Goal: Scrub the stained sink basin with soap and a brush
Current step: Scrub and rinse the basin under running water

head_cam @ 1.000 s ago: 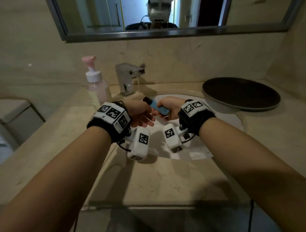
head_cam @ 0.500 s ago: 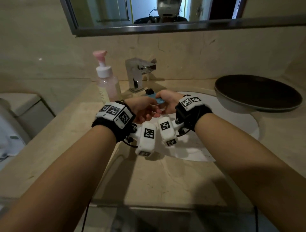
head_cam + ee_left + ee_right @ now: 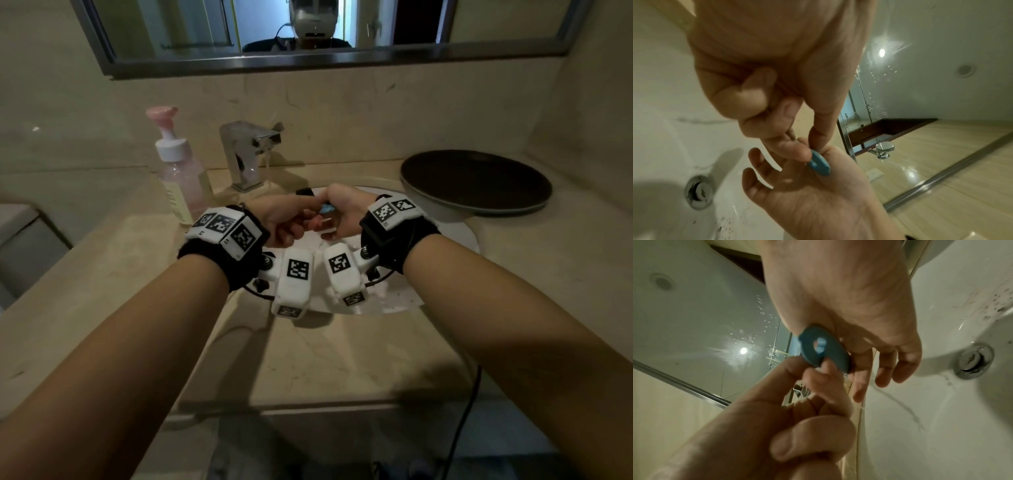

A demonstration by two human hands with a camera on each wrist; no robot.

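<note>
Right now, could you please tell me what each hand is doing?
Left hand: pinches the handle end of the blue brush.
Right hand: holds the same brush under its thumb, fingers loose.

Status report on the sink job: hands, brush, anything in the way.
Left hand pinches the blue brush handle at its end; right hand grips it. Both over the sink basin, dark specks unscrubbed. Faucet running. Nothing in the way.

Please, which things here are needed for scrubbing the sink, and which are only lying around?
Needed: brush, soap bottle, faucet, sink basin.
Only lying around: dark plate, mirror.
</note>
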